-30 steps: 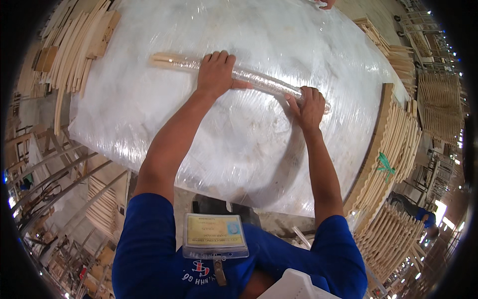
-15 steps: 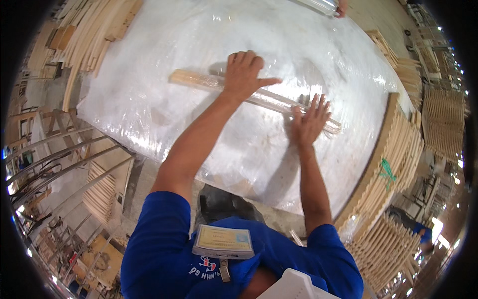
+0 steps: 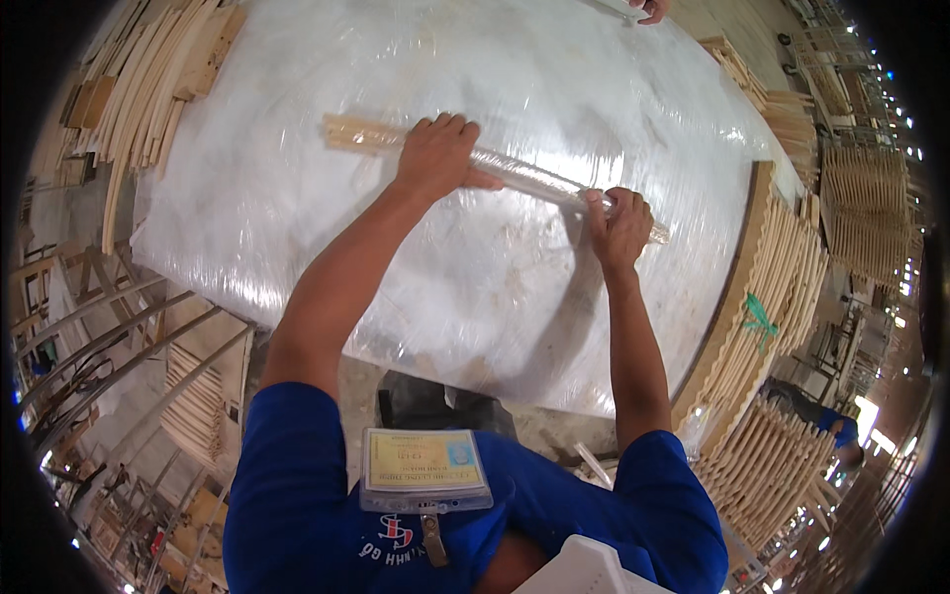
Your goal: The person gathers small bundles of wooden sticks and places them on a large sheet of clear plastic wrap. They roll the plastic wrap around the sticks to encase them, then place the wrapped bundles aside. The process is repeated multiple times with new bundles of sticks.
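A long, thin bundle of pale wooden strips wrapped in clear plastic film (image 3: pixel 534 181) lies slantwise across the film-covered worktable (image 3: pixel 465 297). Its bare-looking wood end points to the far left, while the shiny wrapped length runs right. My left hand (image 3: pixel 435 161) is closed over the bundle left of its middle, fingers curled on the far side and thumb along the near side. Close to the right end, my right hand (image 3: pixel 623 228) grips the bundle with bent fingers, its thumb on the film. The palms hide parts of the bundle.
Long wooden strips (image 3: pixel 148 89) are piled at the far left. Stacked slats with a green tie (image 3: pixel 760 315) line the table's right edge. Another person's hand (image 3: pixel 650 10) shows at the far edge. Metal bars (image 3: pixel 119 322) stand at the lower left.
Both hands were spread flat on the bundle and are now curled around it. The whole scene has shifted slightly left in the view.
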